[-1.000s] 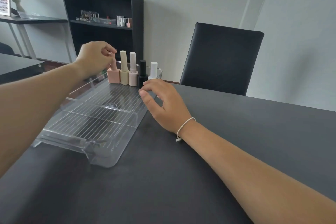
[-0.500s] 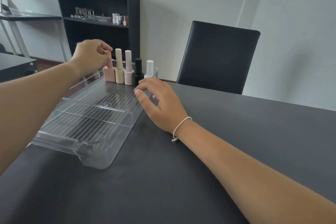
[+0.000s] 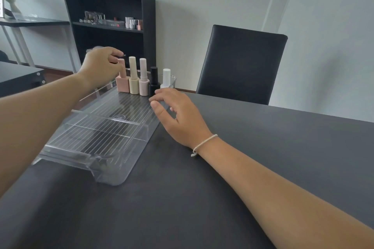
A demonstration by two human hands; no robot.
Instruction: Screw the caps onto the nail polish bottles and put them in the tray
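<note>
Head view, only one there is: clear ribbed plastic tray (image 3: 97,139) sits on the dark grey tabletop (image 3: 202,198), and five capped nail polish bottles stand upright in a row at the tray's far end: square pink bottle with tall pink cap (image 3: 122,81), cream bottle (image 3: 133,79), pale pink round bottle (image 3: 143,80), black bottle (image 3: 153,82), white bottle (image 3: 166,78), each just beside the next. Left hand (image 3: 99,64) is at the tray's far left corner, fingers (image 3: 116,57) loosely curled by the top of the pink cap; can't tell whether they touch it, nothing looks clamped. Right hand (image 3: 176,115) rests at the tray's right wall, relaxed and spread, holding nothing, fingertips (image 3: 159,93) near the black bottle's base. Handling guess: bottles look like small glass bodies, light but rigid, breakable if dropped, smooth-sided so slippery. Tall narrow caps make them top-heavy, easy to knock over in a tight row. Best hold: pinch the cap for twisting and steady the squat body with the other hand; lift by the body, not a loose cap. All five look capped and in the tray, so probably a last tightness check.
</note>
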